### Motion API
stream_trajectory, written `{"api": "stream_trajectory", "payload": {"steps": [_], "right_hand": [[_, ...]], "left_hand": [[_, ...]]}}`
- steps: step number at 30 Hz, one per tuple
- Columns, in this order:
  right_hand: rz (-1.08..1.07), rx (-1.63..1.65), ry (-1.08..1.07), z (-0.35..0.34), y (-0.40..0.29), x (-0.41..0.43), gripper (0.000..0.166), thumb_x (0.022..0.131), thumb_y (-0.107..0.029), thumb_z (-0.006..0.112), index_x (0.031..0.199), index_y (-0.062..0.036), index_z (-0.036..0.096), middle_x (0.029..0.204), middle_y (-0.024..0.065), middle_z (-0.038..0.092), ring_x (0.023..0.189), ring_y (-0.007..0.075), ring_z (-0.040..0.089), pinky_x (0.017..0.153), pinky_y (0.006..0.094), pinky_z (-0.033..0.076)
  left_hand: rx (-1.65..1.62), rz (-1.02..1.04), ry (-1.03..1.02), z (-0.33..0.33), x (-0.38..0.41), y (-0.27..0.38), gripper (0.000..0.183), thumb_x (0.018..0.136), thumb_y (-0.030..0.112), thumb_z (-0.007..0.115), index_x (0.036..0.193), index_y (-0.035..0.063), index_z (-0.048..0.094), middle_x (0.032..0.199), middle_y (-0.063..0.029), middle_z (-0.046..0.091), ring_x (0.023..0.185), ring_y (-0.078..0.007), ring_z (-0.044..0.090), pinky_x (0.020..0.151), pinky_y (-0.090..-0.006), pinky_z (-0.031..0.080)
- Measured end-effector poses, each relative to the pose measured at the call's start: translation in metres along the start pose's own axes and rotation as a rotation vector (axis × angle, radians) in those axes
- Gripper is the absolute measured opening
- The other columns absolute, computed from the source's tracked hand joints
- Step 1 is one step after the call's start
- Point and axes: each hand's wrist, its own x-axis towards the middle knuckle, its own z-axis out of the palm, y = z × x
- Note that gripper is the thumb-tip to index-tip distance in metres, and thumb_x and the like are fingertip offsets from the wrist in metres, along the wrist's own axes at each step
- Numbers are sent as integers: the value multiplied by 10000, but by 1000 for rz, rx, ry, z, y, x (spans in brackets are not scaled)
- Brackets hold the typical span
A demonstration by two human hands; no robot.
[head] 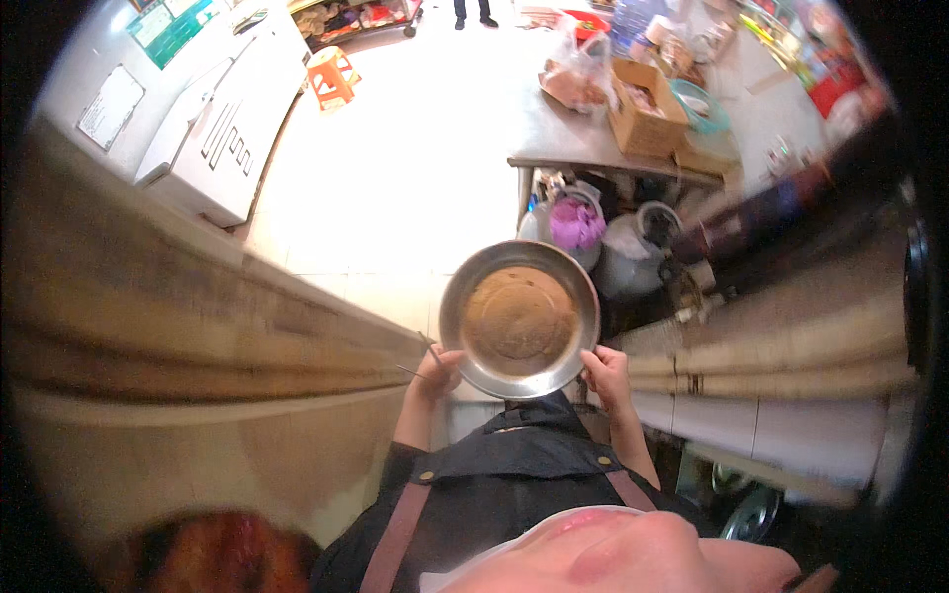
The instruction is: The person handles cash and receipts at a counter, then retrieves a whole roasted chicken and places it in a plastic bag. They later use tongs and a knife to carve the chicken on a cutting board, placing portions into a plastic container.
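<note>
A round stainless steel basin point(583, 296) is held level in front of my apron, gripped by the rim from both sides. Brown, cloudy liquid point(519, 319) covers its bottom, and a faint ring shows in it. My left hand point(442, 373) pinches the near left rim with the thumb on top. Two thin dark sticks, perhaps chopsticks point(424, 342), jut out from that same hand. On the near right rim, my right hand point(608, 374) has its thumb over the edge and its fingers below.
Ahead on the right, a metal table point(563, 141) bears a cardboard box point(645, 130), plastic bags and a teal basin point(700, 107). Plastic drums point(630, 256) stand beneath it. A white chest freezer point(215, 148) and an orange stool point(331, 78) are at left. A person's legs point(472, 11) show far ahead.
</note>
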Motion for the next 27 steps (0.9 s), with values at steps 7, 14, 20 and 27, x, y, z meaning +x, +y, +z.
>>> {"api": "stream_trajectory", "payload": {"steps": [7,14,20,27], "right_hand": [[-371,-53,-192,122,-188,263,110,921,-38,566,938,0,669,659,-19,587,531,19,404,469,186,299],[-1102,198,-604,248,-423,403,144,898,31,527,967,24,654,773,94,649,556,108,493,483,212,389],[-1489,535,-1306,359,-555,560,106,878,-20,608,893,32,700,747,138,646,625,203,532,530,313,497],[-1552,661,-1217,415,-656,746,143,907,-14,518,913,73,631,825,179,596,606,248,547,501,289,428]], "left_hand": [[-288,90,324,-100,138,136,207,839,219,618,926,32,600,691,-84,634,447,-163,531,359,-260,392],[-353,353,538,-164,270,295,161,863,211,583,875,51,580,736,-168,636,348,-158,466,280,-229,359],[-359,469,698,-237,427,419,118,874,162,575,925,56,581,718,-178,624,340,-154,466,277,-226,345],[-249,373,616,-253,670,610,110,898,151,566,907,43,548,690,-150,594,335,-144,434,280,-232,314]]}}
